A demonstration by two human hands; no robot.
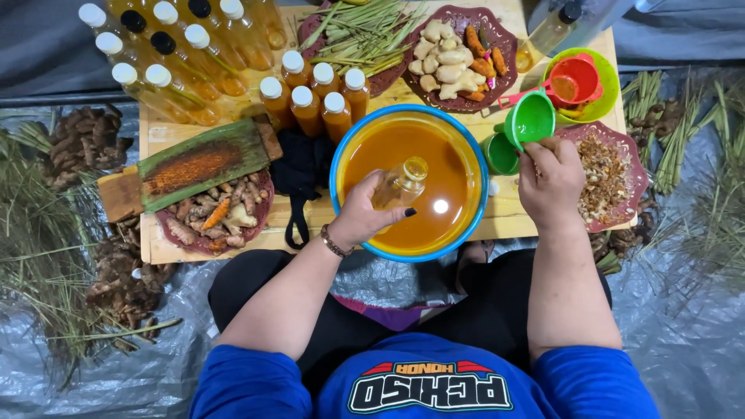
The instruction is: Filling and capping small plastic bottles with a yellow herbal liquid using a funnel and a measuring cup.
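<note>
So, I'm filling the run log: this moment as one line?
left hand: holds small bottle over basin of orange liquid | right hand: holds green funnel

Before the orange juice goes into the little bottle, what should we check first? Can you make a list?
1. Bottle held firmly: ok. The left hand grips the small clear bottle over the blue basin.
2. Bottle open: ok. No cap shows on its mouth.
3. Bottle empty: cannot tell; the orange liquid behind it shows through.
4. Funnel ready: not ok yet. The right hand holds the green funnel beside the basin, not in the bottle mouth.
5. Enough liquid: ok. The basin looks well filled.
6. Spills land safely: ok. The bottle sits above the basin, not above the wooden board.
</note>
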